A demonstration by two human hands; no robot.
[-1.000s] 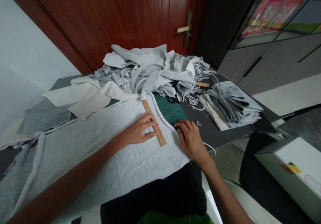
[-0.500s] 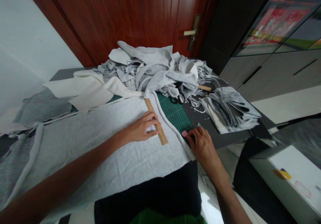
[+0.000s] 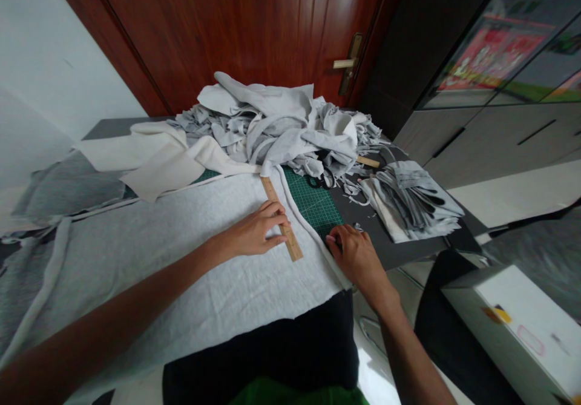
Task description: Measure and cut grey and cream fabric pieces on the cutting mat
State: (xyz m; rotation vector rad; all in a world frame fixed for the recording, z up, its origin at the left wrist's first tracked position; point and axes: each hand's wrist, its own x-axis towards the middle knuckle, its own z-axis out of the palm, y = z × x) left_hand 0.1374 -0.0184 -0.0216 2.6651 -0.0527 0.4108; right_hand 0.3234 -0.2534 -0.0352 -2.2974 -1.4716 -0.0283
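My left hand [image 3: 256, 234] lies with its fingers stretched flat on a wooden ruler [image 3: 282, 218], pressing it onto a large light grey fabric sheet [image 3: 181, 260]. The ruler runs along the sheet's right edge, next to a green cutting mat [image 3: 313, 202]. My right hand [image 3: 356, 255] rests at the sheet's right edge by the mat's near corner. Its fingers are curled together at the tips, and whatever they pinch is hidden.
A heap of grey fabric scraps [image 3: 276, 126] fills the back of the dark table [image 3: 390, 250]. Folded grey pieces [image 3: 411, 199] are stacked at the right, cream cloth [image 3: 154, 163] at the left. Black scissors [image 3: 320, 181] lie by the heap. A wooden door [image 3: 236, 23] stands behind.
My right hand slid off the fabric edge to the right, showed a small pink thing at its fingertips, then came back to the edge. My left hand stayed on the ruler.
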